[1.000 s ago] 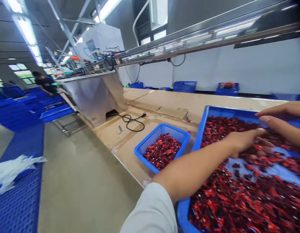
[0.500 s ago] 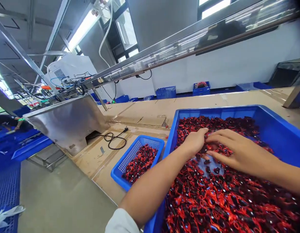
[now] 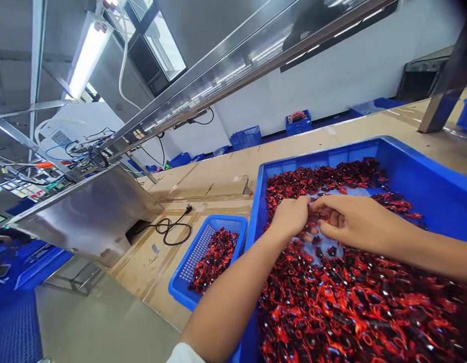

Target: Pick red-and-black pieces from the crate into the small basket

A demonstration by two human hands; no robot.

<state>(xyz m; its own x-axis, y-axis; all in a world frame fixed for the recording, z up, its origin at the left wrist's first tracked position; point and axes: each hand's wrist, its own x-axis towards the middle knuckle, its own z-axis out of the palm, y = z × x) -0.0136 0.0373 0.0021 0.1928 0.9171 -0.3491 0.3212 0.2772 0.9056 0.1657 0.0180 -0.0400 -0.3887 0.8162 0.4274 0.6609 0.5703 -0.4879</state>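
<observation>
A large blue bin (image 3: 425, 164) is filled with small red and black parts (image 3: 331, 302). Above the parts, my left hand (image 3: 291, 218) has its fingers bent together; what they hold, if anything, is hidden. My right hand (image 3: 348, 219) meets it fingertip to fingertip, with fingers curled and something small and reddish between the two hands. Just beneath them, a patch of the bin's bottom shows with a few loose dark pieces. Left of the bin, a smaller blue perforated basket (image 3: 197, 254) holds more of the same parts, behind my left forearm.
A black cable with a plug (image 3: 169, 227) lies on the cardboard-covered table (image 3: 142, 272). At the left is a metal housing (image 3: 82, 217). A metal rail (image 3: 218, 85) crosses overhead; its post (image 3: 441, 96) stands at the right. A person's arm shows far left.
The whole view has shifted and tilted. My right hand's fingers, spread before, are now curled in against my left hand. More of the bin's bottom shows behind my hands.
</observation>
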